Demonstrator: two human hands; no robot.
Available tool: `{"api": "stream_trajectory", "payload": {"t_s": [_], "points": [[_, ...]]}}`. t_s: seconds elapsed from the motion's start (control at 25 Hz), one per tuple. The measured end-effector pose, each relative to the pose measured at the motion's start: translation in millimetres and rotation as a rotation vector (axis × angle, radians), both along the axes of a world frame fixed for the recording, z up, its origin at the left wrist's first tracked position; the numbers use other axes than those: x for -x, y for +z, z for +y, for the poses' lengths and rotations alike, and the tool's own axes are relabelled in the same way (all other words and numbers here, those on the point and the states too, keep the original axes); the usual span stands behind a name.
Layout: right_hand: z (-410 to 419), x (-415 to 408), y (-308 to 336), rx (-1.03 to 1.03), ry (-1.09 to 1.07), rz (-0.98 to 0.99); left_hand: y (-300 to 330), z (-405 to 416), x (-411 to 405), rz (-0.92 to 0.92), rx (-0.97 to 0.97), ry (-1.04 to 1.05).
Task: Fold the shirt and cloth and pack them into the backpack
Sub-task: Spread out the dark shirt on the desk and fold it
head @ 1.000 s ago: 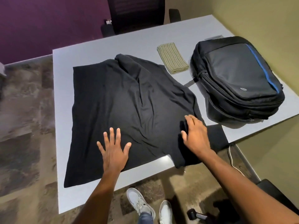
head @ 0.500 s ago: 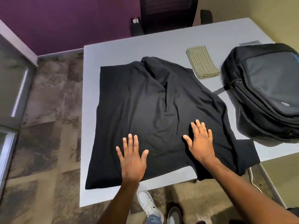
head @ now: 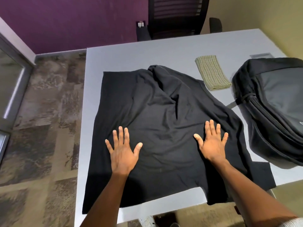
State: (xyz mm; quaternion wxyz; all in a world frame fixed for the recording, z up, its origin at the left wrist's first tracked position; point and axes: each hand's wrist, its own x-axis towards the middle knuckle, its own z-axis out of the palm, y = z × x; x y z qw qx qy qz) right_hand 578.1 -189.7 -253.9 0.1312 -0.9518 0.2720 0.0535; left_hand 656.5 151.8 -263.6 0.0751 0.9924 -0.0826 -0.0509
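A black shirt (head: 157, 115) lies spread over the grey table (head: 164, 51), bunched and creased toward its far end, one sleeve hanging over the near right edge. My left hand (head: 123, 153) presses flat on the shirt's near left part, fingers spread. My right hand (head: 211, 143) lies flat on the shirt's near right part, fingers straight. A folded olive ribbed cloth (head: 213, 72) sits beyond the shirt, to the right. The black backpack (head: 272, 112) lies on the table's right side, its zip looking closed.
A black office chair (head: 177, 15) stands behind the table's far edge against a purple wall. Patterned carpet (head: 41, 128) runs along the table's left. The backpack's strap (head: 232, 104) reaches toward the shirt. A small grey plate (head: 260, 55) is set into the table beyond the backpack.
My right hand let go of the shirt's right edge and moved inward to lie flat. My left hand stayed pressed on the shirt. The camera view swung left, pushing the backpack toward the right edge.
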Motion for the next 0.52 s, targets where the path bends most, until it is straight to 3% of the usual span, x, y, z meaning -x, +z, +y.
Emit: {"api": "stream_trajectory", "payload": {"t_s": [0.16, 0.36, 0.52], "points": [[4.9, -6.6, 7.9, -0.023, -0.061, -0.022, 11.7, -4.9, 1.6, -0.006, 0.037, 0.038], [13.7, -57.2, 34.7, -0.049, 0.02, -0.391, 33.5, -20.9, -58.9, -0.058, 0.14, -0.117], [7.4, -125.4, 57.8, -0.11, 0.091, -0.465, 51.6, -34.5, -121.7, -0.044, 0.196, -0.117]]}}
